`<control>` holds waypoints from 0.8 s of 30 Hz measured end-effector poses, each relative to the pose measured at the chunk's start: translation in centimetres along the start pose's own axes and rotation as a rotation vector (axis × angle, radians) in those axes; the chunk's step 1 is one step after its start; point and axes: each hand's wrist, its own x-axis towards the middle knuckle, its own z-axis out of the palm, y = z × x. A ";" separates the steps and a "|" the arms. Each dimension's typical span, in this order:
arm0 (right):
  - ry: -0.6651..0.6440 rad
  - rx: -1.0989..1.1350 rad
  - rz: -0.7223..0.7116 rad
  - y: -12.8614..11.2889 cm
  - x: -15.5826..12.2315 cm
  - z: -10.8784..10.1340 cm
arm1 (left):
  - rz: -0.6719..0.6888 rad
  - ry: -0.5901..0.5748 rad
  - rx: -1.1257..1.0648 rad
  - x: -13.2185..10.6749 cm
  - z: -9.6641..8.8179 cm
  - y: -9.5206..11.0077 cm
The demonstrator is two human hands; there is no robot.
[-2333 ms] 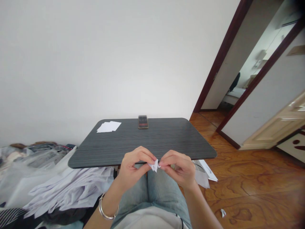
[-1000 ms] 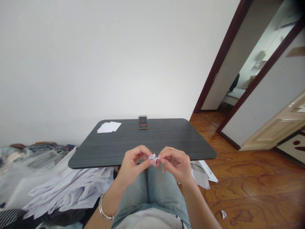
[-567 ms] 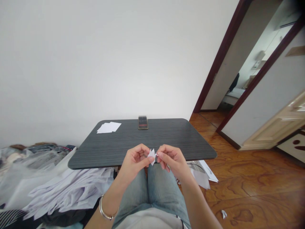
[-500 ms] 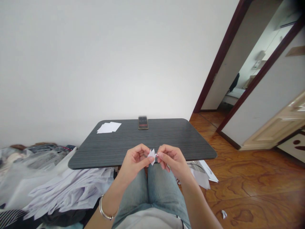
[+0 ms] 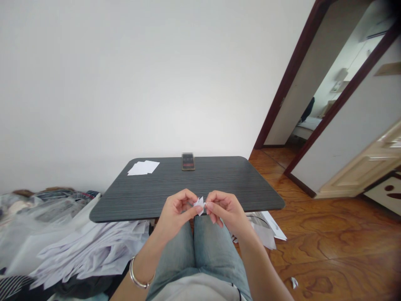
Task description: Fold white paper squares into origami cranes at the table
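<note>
A small folded white paper piece [image 5: 199, 204] with pointed tips is held up over the near edge of the dark table [image 5: 188, 184], above my lap. My left hand [image 5: 180, 209] pinches its body between thumb and fingers. From the other side, my right hand [image 5: 224, 209] pinches a thin tip of the same paper between thumb and forefinger. Its other fingers are curled underneath. The fingers partly cover the folds, so the paper's full shape cannot be made out.
White paper sheets [image 5: 142, 167] lie at the table's back left, and a phone [image 5: 188, 162] stands at the back middle. Clothes and plastic bags [image 5: 90, 251] are heaped at left. Papers [image 5: 266, 234] lie under the table's right side, with a paper scrap [image 5: 294, 283] on the floor.
The right fingers have come slightly closer to the left hand along the paper's thin tip. Both hands otherwise keep their place and hold.
</note>
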 end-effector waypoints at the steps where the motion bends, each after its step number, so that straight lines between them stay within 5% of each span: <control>1: 0.003 -0.032 -0.009 -0.1 -0.1 0.1 | -0.003 -0.002 0.001 0.0 0.0 0.0; 11: -0.002 -0.256 -0.092 -0.7 -0.7 -0.3 | -0.004 -0.012 0.046 -0.1 0.0 0.2; 24: 0.018 -0.257 -0.124 -0.3 -0.5 -0.2 | 0.017 -0.012 0.057 -0.1 0.0 0.1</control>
